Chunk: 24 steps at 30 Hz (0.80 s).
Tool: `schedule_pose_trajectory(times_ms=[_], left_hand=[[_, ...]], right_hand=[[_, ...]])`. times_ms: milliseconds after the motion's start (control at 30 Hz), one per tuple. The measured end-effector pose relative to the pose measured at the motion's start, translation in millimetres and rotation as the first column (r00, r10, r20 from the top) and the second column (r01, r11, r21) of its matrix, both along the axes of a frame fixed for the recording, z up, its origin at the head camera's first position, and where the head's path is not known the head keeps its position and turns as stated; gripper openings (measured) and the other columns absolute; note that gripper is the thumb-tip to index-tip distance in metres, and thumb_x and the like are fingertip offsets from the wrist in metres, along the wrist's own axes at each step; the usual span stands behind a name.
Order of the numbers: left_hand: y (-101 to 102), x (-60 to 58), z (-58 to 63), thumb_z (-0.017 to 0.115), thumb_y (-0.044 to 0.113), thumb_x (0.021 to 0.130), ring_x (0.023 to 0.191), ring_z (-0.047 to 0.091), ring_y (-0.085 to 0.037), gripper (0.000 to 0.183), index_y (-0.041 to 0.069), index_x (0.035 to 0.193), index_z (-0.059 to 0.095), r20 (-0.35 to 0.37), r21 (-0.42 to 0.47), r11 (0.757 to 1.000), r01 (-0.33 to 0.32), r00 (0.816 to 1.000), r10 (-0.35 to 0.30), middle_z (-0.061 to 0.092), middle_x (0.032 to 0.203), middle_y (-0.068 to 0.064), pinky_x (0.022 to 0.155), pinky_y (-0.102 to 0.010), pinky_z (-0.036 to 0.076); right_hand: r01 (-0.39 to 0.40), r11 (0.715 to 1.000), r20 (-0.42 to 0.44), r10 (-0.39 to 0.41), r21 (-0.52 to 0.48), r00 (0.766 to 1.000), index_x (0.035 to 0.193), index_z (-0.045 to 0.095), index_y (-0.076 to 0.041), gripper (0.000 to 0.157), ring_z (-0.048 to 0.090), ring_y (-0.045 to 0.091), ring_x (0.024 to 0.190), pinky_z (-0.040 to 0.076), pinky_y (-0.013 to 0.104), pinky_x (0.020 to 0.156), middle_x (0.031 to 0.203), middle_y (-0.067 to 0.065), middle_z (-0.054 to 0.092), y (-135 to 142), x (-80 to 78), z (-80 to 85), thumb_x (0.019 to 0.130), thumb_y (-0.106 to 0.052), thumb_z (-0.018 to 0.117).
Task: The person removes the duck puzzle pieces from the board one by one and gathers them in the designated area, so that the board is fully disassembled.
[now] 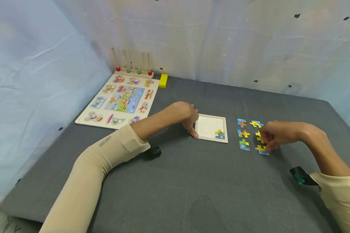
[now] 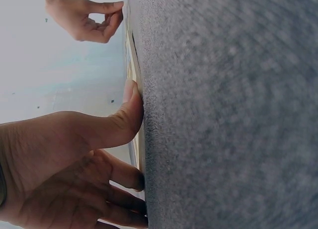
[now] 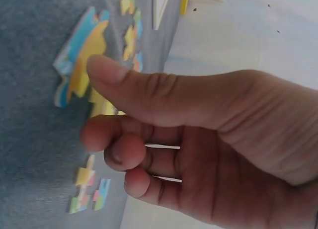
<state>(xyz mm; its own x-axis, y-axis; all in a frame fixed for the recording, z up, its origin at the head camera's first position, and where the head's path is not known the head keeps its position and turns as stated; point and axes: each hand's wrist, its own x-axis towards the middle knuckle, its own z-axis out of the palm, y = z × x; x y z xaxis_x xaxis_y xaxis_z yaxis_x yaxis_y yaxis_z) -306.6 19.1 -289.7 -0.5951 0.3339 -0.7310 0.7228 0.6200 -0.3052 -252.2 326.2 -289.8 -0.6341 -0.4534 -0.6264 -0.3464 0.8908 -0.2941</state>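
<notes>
My left hand [image 1: 190, 121] rests at the left side of a square wooden puzzle tray [image 1: 211, 116]. Its thumb lies at the near corner; in the left wrist view its extended fingers [image 2: 126, 175] touch along the side. One jigsaw piece [image 1: 220, 134] sits in the tray's near right corner. My right hand [image 1: 275, 136] hovers over loose jigsaw pieces [image 1: 243, 133] laid out to the right, with thumb and index finger apart and nothing visible between them. Just beyond that thumb, in the right wrist view, lies a blue and yellow piece [image 3: 82, 60]. The hand partly hides the pieces beneath.
At the back left lies a large wooden picture puzzle board [image 1: 105, 122]. A peg stand [image 1: 134, 73] with red and green beads stands behind it, beside a yellow block [image 1: 163, 81]. A grey cloth [image 1: 175, 181] covers the table, and hanging sheets [image 1: 236, 42] border it.
</notes>
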Motion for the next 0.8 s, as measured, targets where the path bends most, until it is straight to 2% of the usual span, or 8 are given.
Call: schedule_pose_trajectory(times_ms=[167, 267, 433, 533, 667, 800], left_hand=[[-0.1, 0.6, 0.6, 0.040, 0.080, 0.097, 0.165, -0.007, -0.037, 0.107, 0.005, 0.168, 0.010, 0.002, 0.003, 1.000, -0.007, 1.000, 0.007, -0.002, 0.177, -0.017, 0.136, -0.049, 0.003], [0.2, 0.6, 0.8, 0.040, 0.080, 0.097, 0.165, -0.006, -0.037, 0.108, 0.005, 0.168, 0.009, -0.001, 0.006, 1.000, -0.005, 1.000, 0.005, -0.002, 0.177, -0.017, 0.136, -0.049, 0.004], [-0.2, 0.3, 1.2, 0.040, 0.080, 0.097, 0.165, -0.006, -0.037, 0.108, 0.005, 0.168, 0.009, 0.002, 0.007, 1.000, -0.005, 1.000, 0.005, -0.001, 0.177, -0.017, 0.136, -0.048, 0.004], [-0.5, 0.2, 1.4, 0.040, 0.079, 0.097, 0.165, -0.006, -0.037, 0.108, 0.004, 0.168, 0.009, 0.002, 0.008, 1.000, -0.006, 1.000, 0.006, -0.001, 0.177, -0.017, 0.136, -0.049, 0.004], [-0.6, 0.6, 1.0, 0.041, 0.079, 0.098, 0.165, -0.005, -0.038, 0.107, 0.004, 0.168, 0.010, -0.003, 0.005, 1.000, -0.003, 1.000, 0.004, 0.000, 0.177, -0.018, 0.136, -0.049, 0.004], [-0.4, 1.5, 0.6, 0.040, 0.080, 0.097, 0.165, -0.004, -0.038, 0.108, 0.005, 0.168, 0.011, -0.010, 0.003, 1.000, 0.001, 1.000, -0.001, 0.000, 0.177, -0.018, 0.136, -0.049, 0.005]], right_hand=[[-0.021, 1.000, -0.037, 0.020, -0.019, 0.999, 0.090, 0.060, -0.011, 0.021, 0.053, 0.007, 0.065, 0.047, 0.024, 0.061, 0.076, -0.003, 0.059, -5.9, -0.9, 8.5, 0.096, -0.023, 0.077], [-0.050, 0.997, -0.087, 0.044, -0.062, 0.995, 0.092, 0.059, -0.012, 0.020, 0.053, 0.005, 0.065, 0.046, 0.023, 0.062, 0.077, -0.003, 0.060, -13.1, 0.1, 14.4, 0.096, -0.023, 0.076], [-0.148, 0.977, -0.215, 0.113, -0.152, 0.970, 0.109, 0.066, -0.013, 0.016, 0.062, 0.006, 0.077, 0.052, 0.024, 0.070, 0.087, -0.006, 0.068, -38.0, 3.0, 17.6, 0.099, -0.023, 0.074], [-0.212, 0.962, -0.294, 0.156, -0.170, 0.943, 0.121, 0.069, -0.011, 0.023, 0.061, 0.007, 0.079, 0.052, 0.026, 0.072, 0.091, -0.007, 0.068, -59.1, 2.2, 12.9, 0.101, -0.022, 0.071], [-0.259, 0.949, -0.378, 0.177, -0.179, 0.909, 0.128, 0.067, -0.005, 0.033, 0.056, 0.009, 0.084, 0.050, 0.030, 0.075, 0.098, -0.002, 0.064, -85.8, -1.9, -0.2, 0.100, -0.023, 0.072], [-0.241, 0.954, -0.370, 0.162, -0.177, 0.915, 0.121, 0.067, -0.004, 0.032, 0.055, 0.014, 0.089, 0.048, 0.033, 0.077, 0.105, 0.005, 0.062, -102.5, -6.2, -10.1, 0.098, -0.025, 0.075]])
